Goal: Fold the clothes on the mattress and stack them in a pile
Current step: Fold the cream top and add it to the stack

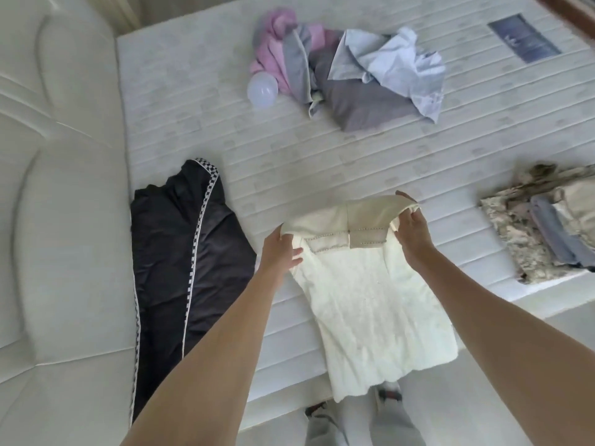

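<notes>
A cream-white garment (373, 304) hangs over the near edge of the white quilted mattress (199, 130). My left hand (281, 249) grips its waistband at the left corner and my right hand (413, 228) grips the right corner, holding the band up. A black garment with checkered trim (190, 252) lies spread at the left. A heap of unfolded pink, grey and pale blue clothes (347, 69) sits at the far middle. A pile of folded clothes (544, 230) with a camouflage piece at the bottom rests at the right edge.
A white round ball-like object (262, 90) lies beside the heap. A padded cream headboard (58, 220) runs along the left side. A dark label (523, 38) is on the far right of the mattress. My legs and feet show below the mattress edge.
</notes>
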